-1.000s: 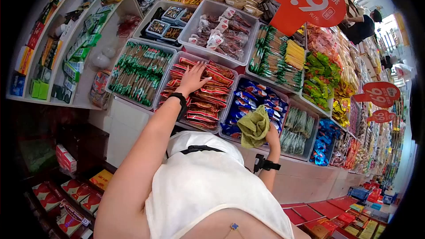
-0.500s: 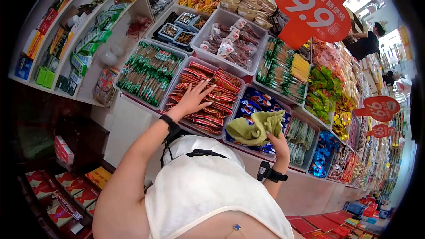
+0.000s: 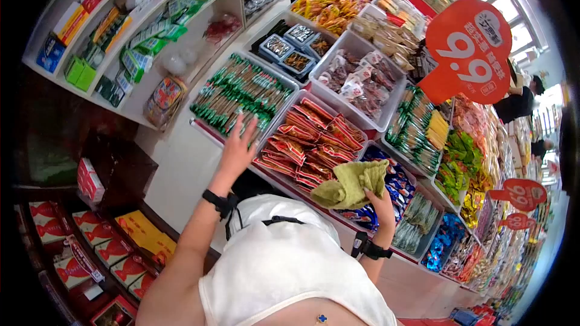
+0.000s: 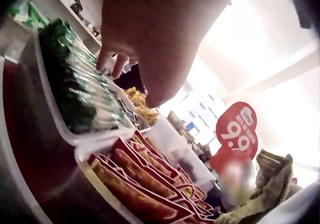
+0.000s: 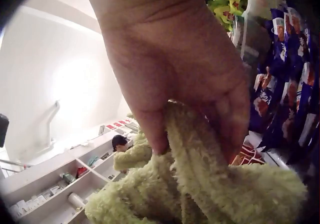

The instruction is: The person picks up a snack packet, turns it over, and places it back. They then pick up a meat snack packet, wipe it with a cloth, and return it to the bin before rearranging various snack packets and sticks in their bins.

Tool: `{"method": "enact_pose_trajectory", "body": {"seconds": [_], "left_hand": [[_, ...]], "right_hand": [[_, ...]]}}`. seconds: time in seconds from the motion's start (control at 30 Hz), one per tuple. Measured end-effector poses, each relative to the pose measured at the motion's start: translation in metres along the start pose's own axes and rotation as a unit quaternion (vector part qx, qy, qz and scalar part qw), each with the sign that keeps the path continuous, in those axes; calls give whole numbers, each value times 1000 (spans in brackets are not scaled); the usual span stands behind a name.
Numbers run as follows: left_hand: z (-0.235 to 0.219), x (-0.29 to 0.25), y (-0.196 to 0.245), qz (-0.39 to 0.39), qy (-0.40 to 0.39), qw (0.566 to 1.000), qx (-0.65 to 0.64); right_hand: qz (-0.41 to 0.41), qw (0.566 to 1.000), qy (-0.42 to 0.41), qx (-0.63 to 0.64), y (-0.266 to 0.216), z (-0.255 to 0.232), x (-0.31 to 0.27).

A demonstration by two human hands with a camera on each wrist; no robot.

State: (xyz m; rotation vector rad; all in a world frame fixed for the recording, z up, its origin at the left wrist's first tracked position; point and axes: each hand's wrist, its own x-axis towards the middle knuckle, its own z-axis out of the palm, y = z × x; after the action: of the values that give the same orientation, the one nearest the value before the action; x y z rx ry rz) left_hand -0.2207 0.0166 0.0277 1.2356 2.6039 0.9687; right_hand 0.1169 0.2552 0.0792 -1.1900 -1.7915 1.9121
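In the head view my left hand (image 3: 237, 154), fingers spread, is at the near edge of a tub of green-and-brown packets (image 3: 241, 93). The left wrist view shows its fingers beside the green-ended packets (image 4: 75, 79). My right hand (image 3: 380, 206) pinches a fuzzy green cloth (image 3: 347, 186) between thumb and fingers; in the right wrist view the cloth (image 5: 200, 184) hangs in folds. The cloth overlaps a tub of red packets (image 3: 311, 136) and a tub of blue packets (image 3: 396, 184).
Further tubs of dark red packets (image 3: 368, 78) and boxed snacks (image 3: 287, 48) stand behind. A red 9.9 price sign (image 3: 468, 48) rises at the right. White shelves (image 3: 145, 0) line the left, and red gift boxes (image 3: 78, 235) lie low at the left front.
My left hand has moved off the red packets leftward to the green-packet tub. The right hand has shifted the cloth from over the blue packets to partly over the red ones. The head view has turned.
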Motion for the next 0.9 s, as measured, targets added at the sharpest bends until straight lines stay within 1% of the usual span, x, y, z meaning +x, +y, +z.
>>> {"method": "enact_pose_trajectory", "body": {"seconds": [0.1,0.13,0.17,0.23,0.3,0.33,0.37,0.43,0.47,0.5,0.53,0.57,0.63,0.67,0.77,0.8,0.9], "left_hand": [[-28,10,-42,-12,88,994,66],[-34,15,-60,-26,106,990,92],[-38,19,-79,-38,120,987,99],[-40,29,-113,-82,116,988,65],[-43,37,-133,-94,84,992,26],[-48,41,-140,-90,25,996,15],[-53,43,-148,-59,-11,998,14],[-75,51,-148,-58,-61,996,-9],[-81,54,-157,-50,-74,996,-28],[-86,58,-166,-41,-89,994,-48],[-91,61,-175,-32,-104,992,-68],[-98,62,-181,-52,-135,986,-83],[-108,68,-192,-87,-189,971,-115],[-101,69,-208,-65,-189,973,-113],[-99,88,-221,-121,-239,943,-197],[-96,97,-228,-116,-256,941,-186],[-84,130,-224,-92,-338,933,-82]], "right_hand": [[10,998,10,-62,-1,15,16],[-5,998,4,-63,-4,25,20],[-9,999,-1,-45,-9,38,28],[-11,1000,-5,-10,-19,64,35],[-12,995,16,-96,-15,84,52],[-52,992,21,-113,-10,94,62],[-75,992,45,-95,-6,105,68],[-114,987,95,-59,-10,139,83],[-122,981,123,-85,6,149,96],[-91,969,130,-192,9,162,98],[-154,918,152,-332,35,170,107],[-210,843,168,-465,62,177,112],[-128,842,181,-491,19,221,95],[-102,854,207,-467,18,234,94],[-24,846,225,-483,29,238,107],[-56,834,237,-495,30,239,107],[-125,813,257,-508,38,235,115]]}}
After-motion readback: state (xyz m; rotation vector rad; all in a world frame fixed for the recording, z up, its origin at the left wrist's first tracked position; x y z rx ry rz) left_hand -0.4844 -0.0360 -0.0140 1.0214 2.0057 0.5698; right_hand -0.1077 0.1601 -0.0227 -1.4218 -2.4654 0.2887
